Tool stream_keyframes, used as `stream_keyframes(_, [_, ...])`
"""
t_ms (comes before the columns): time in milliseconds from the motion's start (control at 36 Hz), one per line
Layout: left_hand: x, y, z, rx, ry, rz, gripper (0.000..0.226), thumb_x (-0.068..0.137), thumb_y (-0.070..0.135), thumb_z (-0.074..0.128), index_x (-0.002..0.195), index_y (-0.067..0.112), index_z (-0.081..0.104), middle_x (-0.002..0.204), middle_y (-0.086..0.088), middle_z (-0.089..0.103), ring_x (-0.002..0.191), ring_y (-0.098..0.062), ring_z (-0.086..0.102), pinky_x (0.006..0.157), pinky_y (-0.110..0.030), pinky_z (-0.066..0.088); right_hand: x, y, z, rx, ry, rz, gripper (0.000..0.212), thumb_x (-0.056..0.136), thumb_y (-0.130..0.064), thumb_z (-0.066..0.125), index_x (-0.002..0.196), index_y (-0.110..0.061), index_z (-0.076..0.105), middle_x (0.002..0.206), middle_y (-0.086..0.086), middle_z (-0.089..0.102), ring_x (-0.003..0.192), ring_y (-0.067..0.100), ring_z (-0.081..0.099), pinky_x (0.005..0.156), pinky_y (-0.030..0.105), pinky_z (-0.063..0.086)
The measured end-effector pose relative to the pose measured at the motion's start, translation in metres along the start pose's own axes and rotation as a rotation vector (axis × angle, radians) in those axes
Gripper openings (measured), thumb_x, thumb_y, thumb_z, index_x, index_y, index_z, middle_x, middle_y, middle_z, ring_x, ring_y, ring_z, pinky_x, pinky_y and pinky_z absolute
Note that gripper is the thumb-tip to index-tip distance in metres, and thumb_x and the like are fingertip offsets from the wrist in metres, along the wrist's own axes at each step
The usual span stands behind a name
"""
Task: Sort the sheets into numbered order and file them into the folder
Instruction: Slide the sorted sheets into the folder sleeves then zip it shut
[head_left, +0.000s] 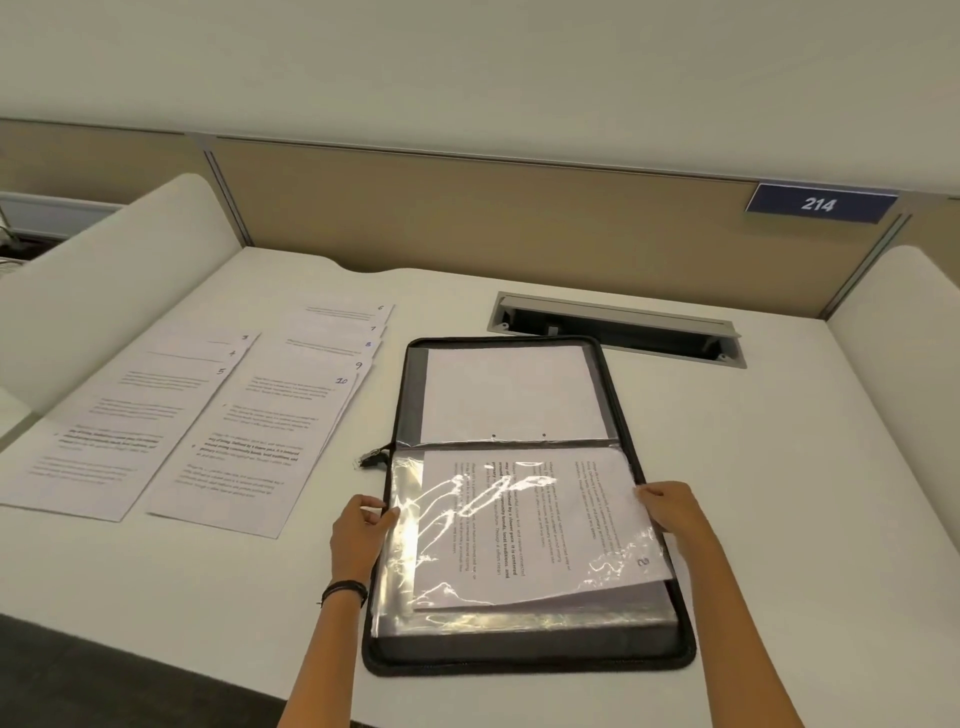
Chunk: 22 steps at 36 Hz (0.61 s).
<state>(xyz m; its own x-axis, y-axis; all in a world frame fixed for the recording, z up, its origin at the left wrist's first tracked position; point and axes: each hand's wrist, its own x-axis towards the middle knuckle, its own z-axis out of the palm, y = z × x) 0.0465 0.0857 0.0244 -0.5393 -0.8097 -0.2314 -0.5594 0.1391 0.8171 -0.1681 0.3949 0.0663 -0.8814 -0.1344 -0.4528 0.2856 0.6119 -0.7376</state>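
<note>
Black fabric edged the folder (524, 660), which lay open on the white desk (779, 467) before us, its spine running left to right. In the near half, a clear sleeve (415, 545) held the sheet marked 2 (545, 519), turned sideways to us. Our left hand (358, 525) pinched the sleeve's left edge between thumb and fingers. Our right hand (670, 506) curled its fingers over the right edge, at the sheet's far corner. A plain white sheet (509, 395) lay in the far half. Left of the folder and apart from it, two fans of sheets lay on the desk: the fan numbered 3 to 5 (114, 431) further left, the fan numbered 6 to 10 (270, 431) nearer the folder. Beyond the folder sat a cable tray (618, 332), and a blue plate (820, 203) on the partition read 214.
</note>
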Motion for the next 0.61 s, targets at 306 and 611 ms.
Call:
stream_keyframes(306, [0.009,0.001,-0.004,0.024,-0.061,0.020,0.012,0.085,0.020,0.070,0.080,0.018,0.059,0.075,-0.002,0.061,0.073,-0.021,0.057,0.063,-0.026,0.041,-0.036,-0.014,-0.012,0.055,-0.039,0.037,0.039,0.095,-0.026,0.056,0.102,0.011,0.063,0.107,0.026,0.064,0.098,0.039,0.061,0.086,0.049,0.049])
stream_keyframes(611, [0.024,0.011,-0.007,0.063,-0.141,0.057,0.012,0.086,0.021,0.069,0.078,0.018,0.061,0.073,-0.003,0.061,0.068,-0.018,0.055,0.060,-0.023,0.040,-0.046,-0.015,-0.014,0.019,-0.119,0.121,0.038,0.091,-0.027,0.062,0.101,0.009,0.064,0.107,0.025,0.066,0.087,0.027,0.062,0.084,0.041,0.051])
